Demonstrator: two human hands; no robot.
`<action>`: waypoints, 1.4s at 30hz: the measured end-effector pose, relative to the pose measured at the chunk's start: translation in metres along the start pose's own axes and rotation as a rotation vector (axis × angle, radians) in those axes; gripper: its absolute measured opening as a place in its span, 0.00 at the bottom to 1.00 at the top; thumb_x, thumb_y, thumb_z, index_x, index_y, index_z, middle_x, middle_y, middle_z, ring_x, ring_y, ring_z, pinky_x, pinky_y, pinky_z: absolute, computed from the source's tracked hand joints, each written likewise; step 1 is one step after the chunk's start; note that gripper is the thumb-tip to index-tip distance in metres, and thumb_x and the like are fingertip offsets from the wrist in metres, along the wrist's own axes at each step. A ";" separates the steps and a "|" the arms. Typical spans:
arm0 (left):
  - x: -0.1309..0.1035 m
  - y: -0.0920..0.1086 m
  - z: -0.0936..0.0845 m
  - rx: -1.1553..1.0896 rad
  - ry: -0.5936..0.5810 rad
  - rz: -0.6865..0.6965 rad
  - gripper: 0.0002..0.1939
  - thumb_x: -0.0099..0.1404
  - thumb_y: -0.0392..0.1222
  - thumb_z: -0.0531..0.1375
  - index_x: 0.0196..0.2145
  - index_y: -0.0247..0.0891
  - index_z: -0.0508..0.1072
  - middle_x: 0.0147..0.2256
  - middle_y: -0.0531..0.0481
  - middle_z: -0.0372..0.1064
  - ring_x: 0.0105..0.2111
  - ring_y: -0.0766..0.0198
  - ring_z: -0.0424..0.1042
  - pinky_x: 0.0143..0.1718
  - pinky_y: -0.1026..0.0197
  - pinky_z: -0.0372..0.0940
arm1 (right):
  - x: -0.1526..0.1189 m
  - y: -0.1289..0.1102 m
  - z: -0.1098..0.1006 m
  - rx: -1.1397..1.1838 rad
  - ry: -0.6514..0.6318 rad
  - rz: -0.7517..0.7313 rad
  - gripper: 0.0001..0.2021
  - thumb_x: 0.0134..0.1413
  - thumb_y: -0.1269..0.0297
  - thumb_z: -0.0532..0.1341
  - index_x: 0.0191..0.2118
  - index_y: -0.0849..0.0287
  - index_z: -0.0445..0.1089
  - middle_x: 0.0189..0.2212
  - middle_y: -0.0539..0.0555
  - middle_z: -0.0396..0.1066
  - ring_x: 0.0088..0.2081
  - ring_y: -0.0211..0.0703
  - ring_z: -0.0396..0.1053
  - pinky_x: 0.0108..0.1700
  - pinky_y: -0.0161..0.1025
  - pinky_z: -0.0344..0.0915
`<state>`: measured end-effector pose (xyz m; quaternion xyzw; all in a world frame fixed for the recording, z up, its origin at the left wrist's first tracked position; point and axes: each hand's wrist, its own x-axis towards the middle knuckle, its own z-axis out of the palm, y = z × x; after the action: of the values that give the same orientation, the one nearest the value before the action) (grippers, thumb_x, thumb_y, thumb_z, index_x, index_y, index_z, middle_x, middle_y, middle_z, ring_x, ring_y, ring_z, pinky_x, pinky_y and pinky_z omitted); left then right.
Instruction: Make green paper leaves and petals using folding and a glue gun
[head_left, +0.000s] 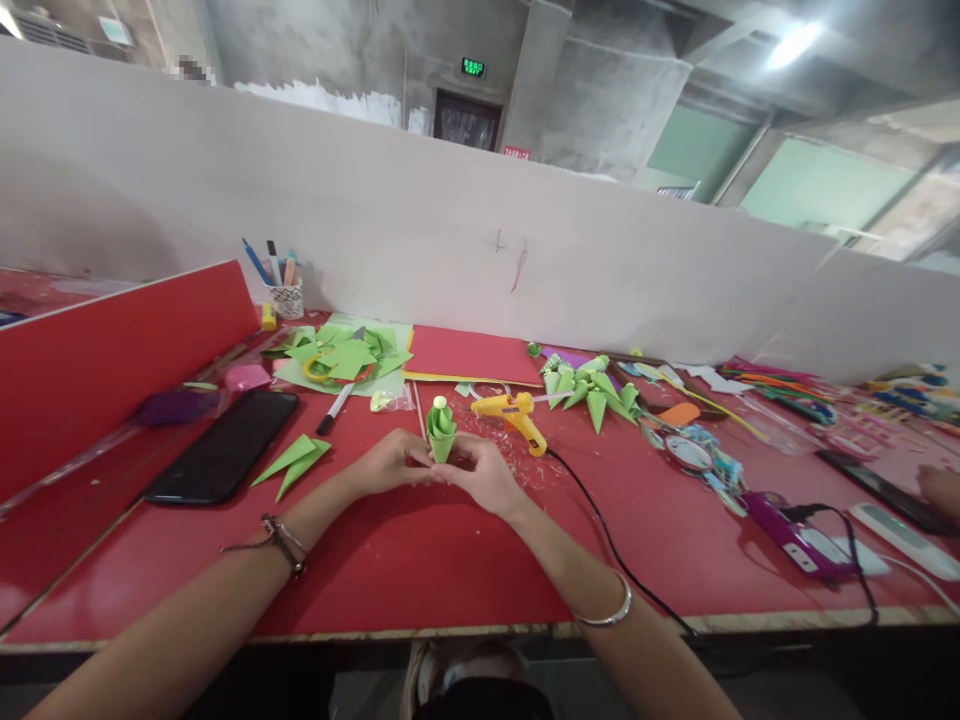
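Between both hands a green paper cone piece point(442, 432) with a pale round ball at its top stands upright over the red table. My left hand point(396, 462) pinches its lower end from the left. From the right, my right hand point(484, 474) closes its fingers on the same lower part. Just behind my right hand lies a yellow glue gun point(516, 415), its black cord running toward the table's front edge. Two green paper cones point(294, 462) rest left of my left hand.
A black phone point(225, 447) lies at the left. Green cut paper point(349, 357), red sheets point(476, 355) and several green cones point(592, 388) are at the back. A purple device point(799, 535) and another person's hand point(941, 490) are at the right.
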<state>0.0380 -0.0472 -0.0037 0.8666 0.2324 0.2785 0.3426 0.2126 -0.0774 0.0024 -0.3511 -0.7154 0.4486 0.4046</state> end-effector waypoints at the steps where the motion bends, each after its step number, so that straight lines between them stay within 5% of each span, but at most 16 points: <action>1: 0.000 0.000 0.000 0.001 0.004 0.000 0.15 0.58 0.46 0.57 0.21 0.33 0.73 0.18 0.51 0.66 0.19 0.70 0.62 0.22 0.69 0.56 | 0.000 0.000 0.000 -0.001 0.005 0.004 0.09 0.44 0.62 0.62 0.31 0.62 0.68 0.30 0.51 0.68 0.32 0.38 0.66 0.36 0.36 0.63; 9: 0.000 0.002 0.000 0.002 -0.014 -0.018 0.19 0.59 0.49 0.55 0.18 0.33 0.71 0.17 0.50 0.66 0.18 0.70 0.62 0.21 0.69 0.54 | 0.001 0.001 0.000 0.004 -0.007 0.010 0.10 0.43 0.62 0.62 0.31 0.62 0.68 0.29 0.51 0.69 0.32 0.38 0.66 0.34 0.36 0.63; 21: 0.000 0.004 0.000 -0.051 -0.048 -0.051 0.11 0.56 0.44 0.58 0.26 0.33 0.75 0.24 0.48 0.72 0.25 0.67 0.68 0.29 0.67 0.61 | -0.001 0.000 0.000 -0.163 0.006 -0.003 0.11 0.45 0.57 0.60 0.29 0.62 0.69 0.26 0.51 0.68 0.29 0.37 0.66 0.32 0.35 0.62; 26: 0.001 0.009 -0.003 -0.128 -0.116 -0.052 0.10 0.56 0.43 0.58 0.30 0.33 0.75 0.28 0.46 0.73 0.29 0.65 0.70 0.31 0.66 0.62 | 0.000 0.006 0.002 0.018 -0.008 0.105 0.13 0.44 0.54 0.61 0.28 0.61 0.67 0.20 0.49 0.67 0.22 0.36 0.66 0.26 0.34 0.64; 32: -0.001 0.003 -0.008 -0.015 0.129 -0.202 0.15 0.52 0.49 0.60 0.24 0.31 0.71 0.20 0.52 0.67 0.21 0.69 0.63 0.24 0.67 0.58 | 0.000 0.013 0.003 0.159 -0.017 0.172 0.14 0.41 0.53 0.62 0.26 0.60 0.63 0.15 0.46 0.64 0.17 0.35 0.65 0.20 0.32 0.63; 42: 0.000 0.001 -0.008 -0.342 0.244 -0.254 0.15 0.50 0.49 0.60 0.27 0.31 0.71 0.26 0.48 0.69 0.27 0.65 0.65 0.32 0.62 0.61 | 0.000 0.013 0.008 0.286 -0.280 0.302 0.17 0.41 0.53 0.62 0.25 0.65 0.65 0.19 0.49 0.67 0.17 0.34 0.67 0.19 0.30 0.62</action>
<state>0.0332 -0.0435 0.0018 0.7199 0.3287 0.3710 0.4858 0.2077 -0.0759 -0.0119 -0.3275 -0.6330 0.6451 0.2756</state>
